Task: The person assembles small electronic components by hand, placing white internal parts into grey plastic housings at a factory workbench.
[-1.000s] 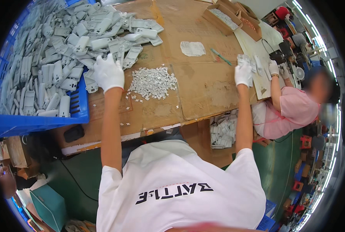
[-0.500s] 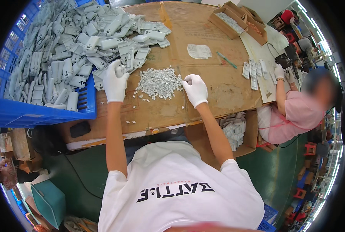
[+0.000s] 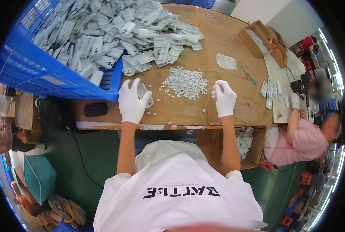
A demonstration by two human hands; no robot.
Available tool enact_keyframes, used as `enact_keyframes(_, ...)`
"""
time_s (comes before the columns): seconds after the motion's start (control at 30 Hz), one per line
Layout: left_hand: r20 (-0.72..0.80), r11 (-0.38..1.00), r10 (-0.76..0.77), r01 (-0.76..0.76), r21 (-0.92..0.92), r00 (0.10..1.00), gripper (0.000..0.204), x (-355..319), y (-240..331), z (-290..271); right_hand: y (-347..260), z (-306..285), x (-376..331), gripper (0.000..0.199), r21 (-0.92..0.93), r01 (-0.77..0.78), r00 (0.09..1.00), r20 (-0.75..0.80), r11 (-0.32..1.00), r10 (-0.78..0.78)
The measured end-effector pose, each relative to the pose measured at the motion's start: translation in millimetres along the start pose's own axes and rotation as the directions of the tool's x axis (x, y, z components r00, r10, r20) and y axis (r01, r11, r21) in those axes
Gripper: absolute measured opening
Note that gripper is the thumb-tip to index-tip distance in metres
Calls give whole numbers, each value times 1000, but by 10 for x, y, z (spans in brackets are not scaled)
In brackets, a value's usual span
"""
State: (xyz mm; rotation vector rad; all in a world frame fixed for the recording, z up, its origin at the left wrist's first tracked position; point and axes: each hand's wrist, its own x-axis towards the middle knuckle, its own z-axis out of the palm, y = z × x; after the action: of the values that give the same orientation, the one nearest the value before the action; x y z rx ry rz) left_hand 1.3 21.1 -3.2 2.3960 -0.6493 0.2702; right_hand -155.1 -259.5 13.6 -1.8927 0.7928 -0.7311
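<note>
My left hand (image 3: pixel 132 103), in a white glove, grips a light grey plastic casing (image 3: pixel 142 91) between thumb and fingers, low over the cardboard-covered table. To its right lies a loose pile of tiny whitish plastic parts (image 3: pixel 185 82). On the far side of that pile, my gloved right hand (image 3: pixel 224 99) has its fingers curled in; whether a small part is pinched there is hidden. Beyond my left hand, a big heap of grey-white plastic casings (image 3: pixel 114 34) spills over a blue plastic crate (image 3: pixel 48 73) onto the table.
A paper slip (image 3: pixel 227 62) and a teal pen (image 3: pixel 249 75) lie farther right, near several casings (image 3: pixel 270 91). Cardboard trays (image 3: pixel 253 38) stand at the back right. A black object (image 3: pixel 96 110) sits near the front edge. At the right, a person in pink (image 3: pixel 302 141) works.
My left hand has come away from the casing heap toward the table's front edge with a casing. My right hand stays right of the small parts, fingers curled. The whole view has shifted.
</note>
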Motion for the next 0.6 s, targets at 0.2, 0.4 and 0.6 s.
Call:
enact_keyframes(0.2, 142, 984, -21, -4, 177, 990, 47, 74, 31, 123, -357, 494, -437, 15, 201, -94, 954, 298, 975, 31)
enact_keyframes(0.4, 448, 990, 53, -106, 94, 892, 36, 421, -172, -68, -413, 713, -659, 12, 285, -224, 905, 416, 932, 90)
enact_keyframes(0.6, 503, 995, 10, 44, -94, 864, 38, 472, -433, -79, -610, 873, -739, 9, 244, -224, 841, 537, 943, 61)
